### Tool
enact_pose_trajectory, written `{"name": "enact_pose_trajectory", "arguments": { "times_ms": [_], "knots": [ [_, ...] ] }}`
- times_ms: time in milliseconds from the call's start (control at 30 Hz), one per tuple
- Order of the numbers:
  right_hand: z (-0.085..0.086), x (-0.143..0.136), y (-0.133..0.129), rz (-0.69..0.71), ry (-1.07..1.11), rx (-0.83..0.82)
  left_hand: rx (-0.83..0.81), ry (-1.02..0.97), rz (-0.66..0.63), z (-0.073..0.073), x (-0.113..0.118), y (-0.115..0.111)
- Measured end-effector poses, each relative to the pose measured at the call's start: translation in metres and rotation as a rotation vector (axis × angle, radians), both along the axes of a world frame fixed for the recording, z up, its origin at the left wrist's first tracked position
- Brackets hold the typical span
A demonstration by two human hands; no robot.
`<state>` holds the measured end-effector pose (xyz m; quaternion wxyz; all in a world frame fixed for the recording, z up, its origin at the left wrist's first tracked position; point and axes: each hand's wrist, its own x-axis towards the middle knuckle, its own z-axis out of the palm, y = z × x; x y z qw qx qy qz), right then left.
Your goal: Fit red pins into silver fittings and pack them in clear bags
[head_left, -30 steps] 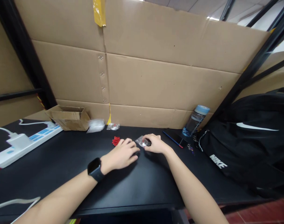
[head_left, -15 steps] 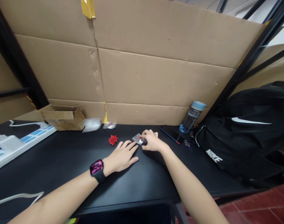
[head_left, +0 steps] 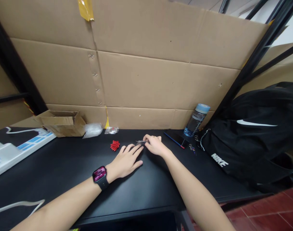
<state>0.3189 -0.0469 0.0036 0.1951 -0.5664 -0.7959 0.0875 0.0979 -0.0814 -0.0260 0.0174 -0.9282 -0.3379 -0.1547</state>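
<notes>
My left hand [head_left: 129,161] lies flat on the black table [head_left: 146,189] with its fingers spread, a smartwatch [head_left: 100,175] on its wrist. Its fingertips are close to a small clear plastic bag [head_left: 140,142]. My right hand [head_left: 155,145] pinches that bag between thumb and fingers, just beyond the left fingertips. The bag appears nearly edge-on, so its contents are hard to make out. Left of the hands sits a small pile of red pieces [head_left: 115,145]. Another small clear bag [head_left: 111,130] with something red in it lies by the cardboard wall.
An open cardboard box [head_left: 64,125], a bundle of clear plastic [head_left: 92,130] and a white power strip [head_left: 28,147] stand on the left. Towards the right are a phone [head_left: 176,138], keys [head_left: 192,149], a water bottle [head_left: 196,120] and a black backpack [head_left: 252,138]. A cardboard wall [head_left: 141,83] closes the back.
The small bag in my right hand has tilted from showing its shiny face to nearly edge-on. My left hand has stayed almost in place. The view has shifted slightly.
</notes>
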Motion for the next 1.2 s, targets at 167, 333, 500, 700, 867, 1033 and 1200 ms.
{"name": "enact_pose_trajectory", "arguments": {
  "times_ms": [167, 333, 500, 700, 867, 1033, 1200],
  "knots": [
    [-0.001, -0.003, -0.003, 0.013, -0.041, 0.085, -0.031, 0.003, -0.002, 0.002, 0.001, 0.0],
    [-0.001, -0.01, -0.005, 0.016, -0.05, 0.212, -0.046, 0.0, -0.004, 0.0, -0.001, 0.001],
    [0.0, -0.01, 0.0, -0.103, -0.013, 0.269, -0.033, 0.0, 0.008, 0.004, 0.0, -0.001],
    [-0.004, 0.0, 0.009, -0.273, 0.138, 0.139, -0.047, 0.012, -0.018, 0.016, -0.005, -0.001],
    [-0.004, 0.001, 0.01, -0.266, 0.204, 0.075, -0.023, -0.004, -0.027, 0.019, -0.009, 0.001],
    [-0.003, -0.002, 0.007, -0.238, 0.192, 0.089, -0.036, -0.012, -0.033, 0.013, -0.006, 0.003],
    [-0.002, -0.004, 0.005, -0.204, 0.125, 0.153, -0.079, 0.019, -0.051, 0.01, -0.006, 0.002]
  ]
}}
